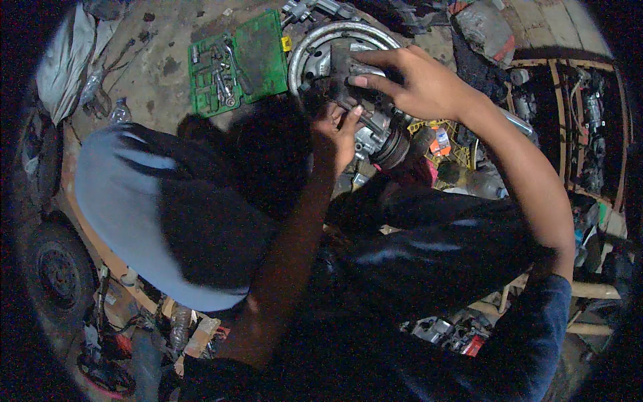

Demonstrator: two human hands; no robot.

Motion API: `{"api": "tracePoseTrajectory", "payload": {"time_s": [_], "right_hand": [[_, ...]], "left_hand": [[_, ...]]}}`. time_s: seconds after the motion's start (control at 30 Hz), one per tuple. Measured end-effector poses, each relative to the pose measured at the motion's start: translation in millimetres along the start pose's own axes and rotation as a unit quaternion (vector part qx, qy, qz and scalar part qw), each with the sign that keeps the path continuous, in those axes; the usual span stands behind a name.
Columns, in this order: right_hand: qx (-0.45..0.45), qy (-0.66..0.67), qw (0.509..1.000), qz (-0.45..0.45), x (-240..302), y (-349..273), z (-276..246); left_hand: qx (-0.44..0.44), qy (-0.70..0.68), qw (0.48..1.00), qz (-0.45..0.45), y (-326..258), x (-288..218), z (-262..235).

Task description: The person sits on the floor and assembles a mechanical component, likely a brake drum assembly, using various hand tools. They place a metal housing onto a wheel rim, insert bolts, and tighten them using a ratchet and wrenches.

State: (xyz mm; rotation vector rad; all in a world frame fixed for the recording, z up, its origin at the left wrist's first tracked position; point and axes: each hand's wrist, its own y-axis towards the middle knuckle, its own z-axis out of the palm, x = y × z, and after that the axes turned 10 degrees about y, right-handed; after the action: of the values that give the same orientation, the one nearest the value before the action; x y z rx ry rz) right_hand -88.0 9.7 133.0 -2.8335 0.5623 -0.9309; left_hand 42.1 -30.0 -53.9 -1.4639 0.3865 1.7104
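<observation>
Left hand (340, 139): curled, thumb raised, at metal assembly (376, 128) just right; firmness of hold cannot be told. Right hand (422, 82): thumb and forefinger parted, tips at dark part (341, 65) — grip unclear. Step, apparently: two-handed fitting or loosening — next calls for steady left support.

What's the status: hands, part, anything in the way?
Left hand on silver part with grooved pulley. Right hand at dark piece beside it; both grips unclear. Hands partly cover the work; wheel rim close behind.
</observation>
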Motion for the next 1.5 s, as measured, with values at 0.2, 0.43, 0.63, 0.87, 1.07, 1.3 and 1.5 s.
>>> {"api": "tracePoseTrajectory", "payload": {"time_s": [0.2,0.43,0.63,0.87,1.07,1.3,1.5], "right_hand": [[0.008,0.022,0.999,-0.023,-13,26,3],[0.046,0.014,0.999,0.011,-12,40,2],[0.027,0.017,0.999,-0.008,-25,47,0],[-0.013,-0.009,1.000,-0.006,-18,42,-3],[-0.006,-0.001,0.999,-0.040,-28,41,-6],[-0.011,0.032,0.999,-0.014,-29,33,-8],[-0.019,0.024,0.999,0.014,-31,23,-9]], "left_hand": [[0.039,-0.048,0.997,-0.049,4,-21,2],[0.047,-0.058,0.997,-0.037,10,-6,1],[0.033,-0.072,0.996,-0.033,4,-12,5],[0.033,-0.059,0.997,-0.023,8,-1,4],[0.011,-0.110,0.993,-0.050,1,1,11],[0.005,-0.090,0.996,-0.020,1,1,11],[0.004,-0.075,0.996,-0.039,0,-4,13]]}}
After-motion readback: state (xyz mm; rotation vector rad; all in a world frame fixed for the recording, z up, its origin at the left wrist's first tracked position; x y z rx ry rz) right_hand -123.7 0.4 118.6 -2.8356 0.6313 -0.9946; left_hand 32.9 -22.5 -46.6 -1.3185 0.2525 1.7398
